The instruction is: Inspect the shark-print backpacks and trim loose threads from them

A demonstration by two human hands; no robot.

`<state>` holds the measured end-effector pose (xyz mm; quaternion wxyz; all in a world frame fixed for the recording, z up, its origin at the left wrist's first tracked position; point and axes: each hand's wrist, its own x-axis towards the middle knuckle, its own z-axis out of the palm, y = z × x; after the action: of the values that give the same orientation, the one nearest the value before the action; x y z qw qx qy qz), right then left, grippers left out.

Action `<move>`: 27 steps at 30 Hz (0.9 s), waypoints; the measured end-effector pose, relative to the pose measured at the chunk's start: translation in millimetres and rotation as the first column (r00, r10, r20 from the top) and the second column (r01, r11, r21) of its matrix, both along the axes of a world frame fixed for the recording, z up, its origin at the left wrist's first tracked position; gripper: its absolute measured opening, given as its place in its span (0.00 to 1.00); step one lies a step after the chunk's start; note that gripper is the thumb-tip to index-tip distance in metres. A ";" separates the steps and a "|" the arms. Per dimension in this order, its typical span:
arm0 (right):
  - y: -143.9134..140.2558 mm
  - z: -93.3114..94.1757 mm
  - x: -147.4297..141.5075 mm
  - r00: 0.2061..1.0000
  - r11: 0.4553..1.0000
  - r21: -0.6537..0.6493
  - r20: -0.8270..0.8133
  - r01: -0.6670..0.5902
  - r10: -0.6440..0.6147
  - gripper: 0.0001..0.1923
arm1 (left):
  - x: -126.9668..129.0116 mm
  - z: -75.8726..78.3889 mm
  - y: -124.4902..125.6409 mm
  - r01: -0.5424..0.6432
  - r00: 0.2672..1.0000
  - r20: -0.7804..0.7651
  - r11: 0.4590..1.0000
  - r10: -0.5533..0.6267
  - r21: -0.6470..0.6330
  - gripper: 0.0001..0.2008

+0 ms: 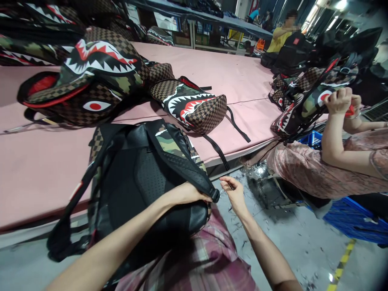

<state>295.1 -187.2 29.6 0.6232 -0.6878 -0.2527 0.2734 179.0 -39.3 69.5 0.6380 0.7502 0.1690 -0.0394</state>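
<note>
A black backpack (121,173) with camouflage and checkered sides leans on the table edge and my lap, its padded back toward me. My left hand (190,193) is closed around the lower end of its black shoulder strap (184,165), near the strap's folded tip. The fingers are partly hidden under the strap. Just right of that tip, apart from it, my right hand (234,193) is raised with curled fingers drawn together. Whatever it pinches, if anything, is too small to make out.
The pink table (242,89) bears a shark-mouth backpack (194,105) and a larger open backpack (100,76) at left. On the right, a co-worker's hands (339,101) handle another shark-face bag (303,97). Blue crates (354,220) and scraps lie on the floor.
</note>
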 end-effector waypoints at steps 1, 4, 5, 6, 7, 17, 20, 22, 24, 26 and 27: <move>-0.9 -2.1 2.4 1.000 1.000 -0.005 0.002 0.016 -0.016 0.09 | 6.7 -4.6 -1.6 -0.151 0.988 -0.043 0.987 0.150 -0.045 0.11; -3.8 -8.8 6.7 0.997 0.996 -0.036 0.014 0.079 -0.078 0.11 | 30.7 -19.1 3.9 -0.517 0.848 -0.242 0.837 0.471 -0.182 0.08; -4.6 -11.3 7.0 0.995 0.994 -0.052 0.017 0.094 -0.093 0.11 | 38.0 -22.8 7.9 -0.576 0.807 -0.294 0.792 0.512 -0.203 0.10; -5.1 -13.7 6.7 0.995 0.993 -0.068 0.020 0.100 -0.099 0.11 | 44.3 -25.4 11.9 -0.601 0.787 -0.330 0.769 0.521 -0.219 0.11; -5.2 -16.0 6.1 0.995 0.992 -0.081 0.023 0.095 -0.093 0.11 | 49.0 -27.1 15.3 -0.604 0.783 -0.355 0.761 0.511 -0.236 0.12; 18.8 -9.0 6.7 0.924 0.995 -0.092 0.383 0.028 0.009 0.08 | 48.3 -22.7 12.2 -0.656 0.749 -0.381 0.691 0.543 -0.305 0.11; 25.0 -0.6 5.0 0.942 0.992 -0.114 0.326 -0.050 0.085 0.04 | 48.6 -27.1 7.6 -0.652 0.755 -0.312 0.715 0.577 -0.254 0.11; 27.9 4.2 4.3 0.983 0.993 -0.034 0.141 -0.117 0.120 0.08 | 49.5 -32.0 3.3 -0.645 0.760 -0.253 0.739 0.598 -0.192 0.10; 31.1 7.9 6.4 0.989 0.989 0.054 -0.044 -0.136 0.139 0.10 | 49.9 -37.2 -2.4 -0.638 0.767 -0.188 0.760 0.614 -0.123 0.10; 35.2 10.0 12.1 0.981 0.992 0.082 -0.161 -0.096 0.109 0.11 | 48.8 -41.2 -9.5 -0.636 0.770 -0.124 0.768 0.625 -0.075 0.09; 37.5 10.5 15.8 0.975 0.994 0.080 -0.206 -0.070 0.085 0.11 | 47.7 -42.4 -13.4 -0.636 0.772 -0.086 0.769 0.630 -0.067 0.10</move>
<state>310.9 -149.7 40.2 0.6595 -0.6218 -0.2221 0.3591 226.7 -52.7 27.2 0.6426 0.6178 0.4282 0.1479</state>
